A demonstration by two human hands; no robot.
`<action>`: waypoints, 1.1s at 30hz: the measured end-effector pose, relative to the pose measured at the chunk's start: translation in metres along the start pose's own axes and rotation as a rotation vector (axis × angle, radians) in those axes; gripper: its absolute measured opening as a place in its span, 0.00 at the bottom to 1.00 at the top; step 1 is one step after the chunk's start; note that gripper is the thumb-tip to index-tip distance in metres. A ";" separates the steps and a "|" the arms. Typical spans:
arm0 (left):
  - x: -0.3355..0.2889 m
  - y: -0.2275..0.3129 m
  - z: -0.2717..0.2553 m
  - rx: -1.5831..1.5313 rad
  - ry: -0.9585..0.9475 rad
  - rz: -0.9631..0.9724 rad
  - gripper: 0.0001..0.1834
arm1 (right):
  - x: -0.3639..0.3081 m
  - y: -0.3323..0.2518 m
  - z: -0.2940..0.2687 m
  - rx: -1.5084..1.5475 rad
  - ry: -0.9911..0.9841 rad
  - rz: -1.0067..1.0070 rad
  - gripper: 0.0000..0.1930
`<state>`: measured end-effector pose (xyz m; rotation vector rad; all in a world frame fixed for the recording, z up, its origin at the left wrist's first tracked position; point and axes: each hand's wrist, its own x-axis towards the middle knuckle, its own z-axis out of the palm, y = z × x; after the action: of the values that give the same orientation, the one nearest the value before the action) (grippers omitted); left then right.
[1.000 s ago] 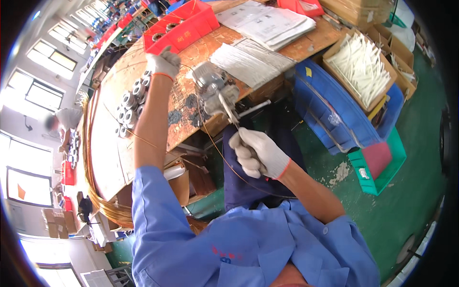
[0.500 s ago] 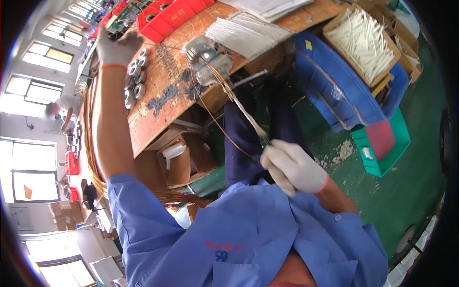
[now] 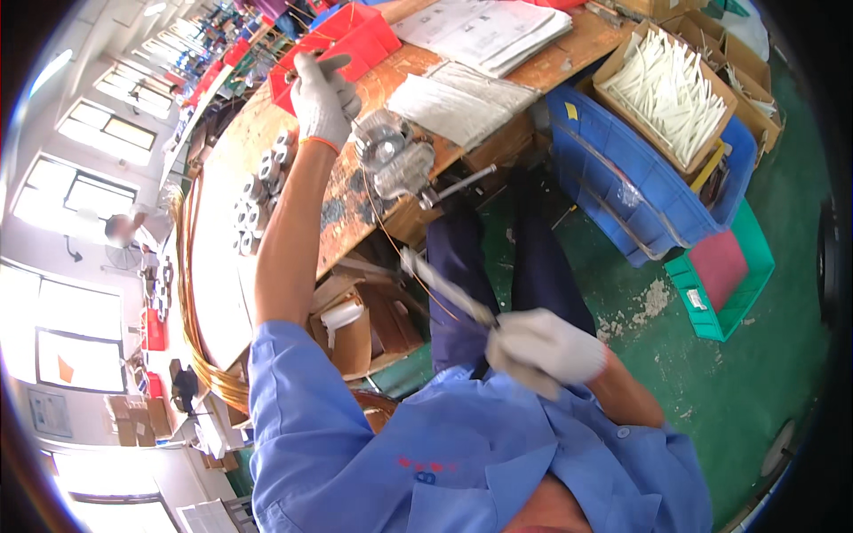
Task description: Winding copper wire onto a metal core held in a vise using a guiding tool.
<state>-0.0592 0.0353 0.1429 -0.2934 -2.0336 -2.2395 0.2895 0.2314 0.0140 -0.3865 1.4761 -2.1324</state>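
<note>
My right hand (image 3: 542, 351), in a white knit glove, is closed around the dark end of a long, pale, flat tool (image 3: 449, 289); motion blur hides its exact kind. The tool points up and left over my lap. My gloved left hand (image 3: 322, 99) is raised over the bench beside a metal vise (image 3: 400, 169), its fingers apart, near a red plastic bin (image 3: 351, 40). A thin copper wire (image 3: 388, 235) runs from beside the vise down toward my lap, past the tool. Whether the wire touches my left hand cannot be made out.
Metal rings (image 3: 253, 200) lie stacked on the wooden bench (image 3: 240, 133) left of my forearm. A long copper wire bundle (image 3: 188, 266) hangs along its left side. Papers (image 3: 484, 35) lie beyond the vise. At right stand a blue crate (image 3: 613, 178), a box of white strips (image 3: 671, 98) and a green bin (image 3: 751, 275).
My left hand has moved right, from over the bench's far left to beside the vise. The tool's tip has come away from the vise, and my right hand has moved slightly down.
</note>
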 end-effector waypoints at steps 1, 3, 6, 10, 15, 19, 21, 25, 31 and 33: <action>0.021 -0.014 -0.018 -0.106 0.056 -0.073 0.37 | 0.037 -0.010 -0.002 0.118 0.055 0.137 0.19; 0.047 -0.046 -0.035 -0.261 0.140 -0.186 0.37 | 0.104 -0.015 -0.001 0.235 0.161 0.082 0.21; 0.065 -0.093 -0.059 -0.419 0.160 -0.298 0.37 | 0.194 -0.013 -0.012 0.462 0.240 -0.050 0.20; 0.063 -0.096 -0.057 -0.342 0.091 -0.342 0.24 | 0.178 -0.032 -0.033 0.091 0.228 0.025 0.19; 0.038 -0.035 -0.069 -0.166 0.291 -0.336 0.22 | 0.055 -0.021 0.003 0.301 0.227 0.157 0.20; -0.073 -0.038 -0.042 0.934 0.440 0.469 0.45 | -0.047 -0.014 0.012 0.201 0.084 0.232 0.18; -0.105 -0.044 -0.039 1.280 -0.067 1.139 0.41 | -0.104 -0.015 0.010 0.224 -0.033 0.432 0.16; -0.118 -0.007 0.028 1.047 -0.377 0.486 0.24 | -0.168 -0.002 -0.010 0.339 -0.013 0.408 0.13; -0.041 -0.001 0.031 0.602 -0.280 0.309 0.24 | -0.076 -0.006 -0.032 0.252 -0.004 0.314 0.12; -0.048 0.007 0.028 0.631 -0.335 0.371 0.24 | -0.090 -0.035 -0.041 0.351 -0.144 0.433 0.13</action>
<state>-0.0089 0.0599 0.1423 -0.9264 -2.4584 -1.3205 0.3342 0.3238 0.0366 -0.0774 0.9714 -1.9124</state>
